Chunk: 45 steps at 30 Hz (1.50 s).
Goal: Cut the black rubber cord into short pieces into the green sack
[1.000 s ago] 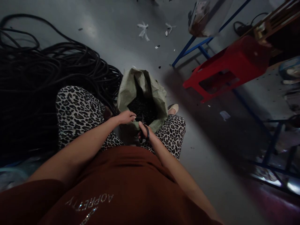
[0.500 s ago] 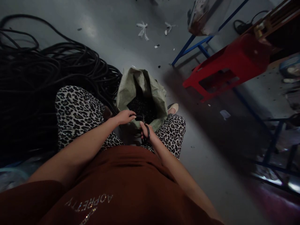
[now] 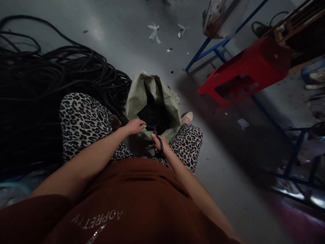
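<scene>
An open greenish woven sack stands on the floor between my knees, with dark small pieces filling its bottom. My right hand is closed on black-handled scissors just at the sack's near rim. My left hand is pinched on a thin black piece held toward the scissor blades, over the sack's mouth. What exactly the left fingers pinch is too small and dark to name.
A big heap of black cable lies at my left, touching my left leg. A red plastic stool lies tipped at the right by a blue metal frame. Scraps of white plastic litter the grey floor.
Both hands stay at the sack's rim; my right hand with the scissors has shifted slightly. Nothing else has moved.
</scene>
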Available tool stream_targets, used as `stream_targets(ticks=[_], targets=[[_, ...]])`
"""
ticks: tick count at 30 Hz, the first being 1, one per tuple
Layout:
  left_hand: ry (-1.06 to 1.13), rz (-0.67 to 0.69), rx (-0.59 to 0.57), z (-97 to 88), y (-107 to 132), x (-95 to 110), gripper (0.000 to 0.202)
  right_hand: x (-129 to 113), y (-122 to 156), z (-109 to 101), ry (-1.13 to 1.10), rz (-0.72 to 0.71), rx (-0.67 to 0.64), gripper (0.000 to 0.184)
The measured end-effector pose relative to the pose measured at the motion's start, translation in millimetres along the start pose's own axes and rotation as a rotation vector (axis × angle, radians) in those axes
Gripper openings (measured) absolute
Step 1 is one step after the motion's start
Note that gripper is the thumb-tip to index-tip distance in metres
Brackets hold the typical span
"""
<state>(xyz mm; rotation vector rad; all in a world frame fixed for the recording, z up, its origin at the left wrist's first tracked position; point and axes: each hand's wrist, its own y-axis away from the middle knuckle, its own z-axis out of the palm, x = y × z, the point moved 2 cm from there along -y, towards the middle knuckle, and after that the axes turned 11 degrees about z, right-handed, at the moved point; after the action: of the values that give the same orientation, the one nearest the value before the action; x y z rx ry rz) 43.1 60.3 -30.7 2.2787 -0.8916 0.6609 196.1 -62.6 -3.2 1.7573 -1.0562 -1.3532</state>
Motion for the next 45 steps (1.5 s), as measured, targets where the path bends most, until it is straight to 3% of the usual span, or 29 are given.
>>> stream_targets(ticks=[18,22,30,45], targets=[[-0.025,-0.018,0.001,0.9,-2,-1,0.038,7,-8,-4,-0.105,0.029,0.015,0.038],[0.029,-0.039,0.0,-2.3,-1,2,0.037,10,-10,-1,-0.137,0.068,-0.051,0.042],[0.129,-0.021,0.021,-2.6,-2,3,0.032,16,-18,9,-0.113,0.001,-0.183,0.049],[0.104,0.01,0.01,6.0,-5,-1,0.032,8,-19,16,-0.092,-0.004,-0.196,0.052]])
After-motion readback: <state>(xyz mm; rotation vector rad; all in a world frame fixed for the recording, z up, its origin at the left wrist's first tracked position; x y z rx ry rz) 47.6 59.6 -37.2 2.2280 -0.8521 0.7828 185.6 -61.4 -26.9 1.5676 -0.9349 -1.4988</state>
